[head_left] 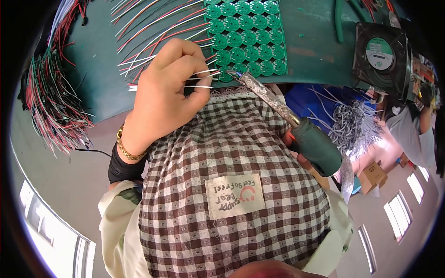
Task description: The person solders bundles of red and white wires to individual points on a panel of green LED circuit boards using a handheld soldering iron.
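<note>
My left hand (169,88) is closed in a pinch on thin white wires (204,86), their ends pointing right at the near left corner of a green circuit board panel (251,39). The panel carries rows of round boards, and red, white and dark wires (153,32) run from its left edge. A soldering iron (269,97) reaches in from the right, its tip at the nearest left round board, close to a wire end. My right hand (305,163) is wrapped round the iron's dark green handle; most of its fingers are hidden behind it.
A thick bundle of red, white and black wires (58,106) hangs over the table's left edge. At the right stands a black fan (381,60). Below it lies a heap of grey-white wires (354,123) on blue material. A cardboard box (372,178) is farther off, near another person's sleeve (410,132).
</note>
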Tool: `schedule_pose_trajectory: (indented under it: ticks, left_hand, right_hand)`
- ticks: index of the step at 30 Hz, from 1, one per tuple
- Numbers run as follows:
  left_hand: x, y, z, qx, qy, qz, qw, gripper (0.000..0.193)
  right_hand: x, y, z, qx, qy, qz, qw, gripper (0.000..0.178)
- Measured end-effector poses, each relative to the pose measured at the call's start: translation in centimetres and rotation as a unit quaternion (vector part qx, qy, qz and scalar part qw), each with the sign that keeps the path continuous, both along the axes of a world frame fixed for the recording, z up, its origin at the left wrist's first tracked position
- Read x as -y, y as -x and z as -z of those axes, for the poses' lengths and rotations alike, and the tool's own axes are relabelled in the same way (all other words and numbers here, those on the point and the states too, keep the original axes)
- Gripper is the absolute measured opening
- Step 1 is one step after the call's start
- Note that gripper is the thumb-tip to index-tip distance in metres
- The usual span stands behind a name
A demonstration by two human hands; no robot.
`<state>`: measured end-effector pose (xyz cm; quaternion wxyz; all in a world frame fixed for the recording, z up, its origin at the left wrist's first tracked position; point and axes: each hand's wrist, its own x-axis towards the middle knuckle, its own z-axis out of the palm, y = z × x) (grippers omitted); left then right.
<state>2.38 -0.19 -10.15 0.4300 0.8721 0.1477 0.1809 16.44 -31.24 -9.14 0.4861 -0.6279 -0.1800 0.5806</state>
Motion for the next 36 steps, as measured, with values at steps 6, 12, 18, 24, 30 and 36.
schedule_pose_trajectory:
  ticks: [6, 12, 18, 24, 30, 36]
  left_hand:
    - [-0.1, 0.3, 0.1, -0.01, -0.01, 0.006, 1.0, 0.016]
    - [0.4, 0.5, 0.0, -0.011, 0.003, -0.03, 0.999, 0.016]
    - [0.5, -0.2, -0.3, -0.01, -0.022, -0.045, 0.999, 0.018]
    - [0.7, -0.1, -0.1, -0.008, -0.03, -0.05, 0.998, 0.018]
    - [0.6, -0.2, -0.1, 0.006, -0.033, -0.051, 0.998, 0.018]
    - [0.7, 0.0, 0.1, 0.001, -0.034, -0.057, 0.998, 0.018]
  right_hand:
    - [1.1, 0.5, 0.9, -0.028, 0.001, 0.0, 1.0, 0.062]
    - [0.9, -0.7, 2.7, -0.052, 0.013, 0.003, 0.999, 0.063]
    - [2.0, 0.1, 4.5, 0.058, -0.077, 0.019, 0.995, 0.06]
    - [1.5, 0.1, 4.1, 0.129, -0.092, -0.005, 0.987, 0.057]
    - [2.3, 0.1, 4.4, 0.129, -0.107, 0.037, 0.985, 0.044]
    - [-2.9, -1.3, -0.6, 0.021, -0.015, 0.019, 0.999, 0.054]
